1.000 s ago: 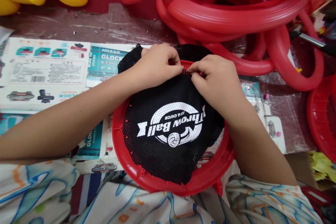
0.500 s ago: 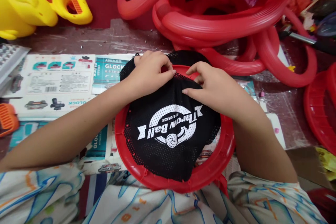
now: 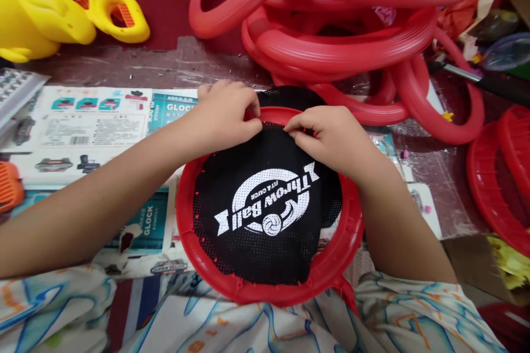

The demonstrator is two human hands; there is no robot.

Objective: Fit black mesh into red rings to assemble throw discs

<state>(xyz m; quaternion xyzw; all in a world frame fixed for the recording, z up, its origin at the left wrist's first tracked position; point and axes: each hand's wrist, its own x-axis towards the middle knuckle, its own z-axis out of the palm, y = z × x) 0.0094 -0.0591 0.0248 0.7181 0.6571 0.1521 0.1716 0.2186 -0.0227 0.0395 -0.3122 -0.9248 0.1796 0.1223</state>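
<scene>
In front of me a red plastic ring (image 3: 189, 253) rests against my clothing at its near side. Black mesh fabric (image 3: 265, 149) with a white "Throw Ball" print, upside down to me, covers most of its opening. At the ring's far side my left hand (image 3: 232, 116) has thumb and forefinger pinched on the mesh edge. Just right of it, my right hand (image 3: 325, 135) pinches the same edge between thumb and fingertips. More black mesh (image 3: 292, 98) bunches beyond the ring's far rim. Along the near left rim the fabric edge lies close to small red pegs.
Large red rings (image 3: 343, 44) are piled behind. Yellow plastic pieces (image 3: 45, 22) stand at the far left, with an orange part (image 3: 10, 186) below. Printed cardboard (image 3: 95, 127) lies under the work. A black-handled tool (image 3: 476, 74) and more red rings (image 3: 480, 165) are at right.
My right hand has moved left along the fabric edge, its fingers closing to a pinch. My left hand has shifted slightly left. The mesh is drawn a little flatter over the ring.
</scene>
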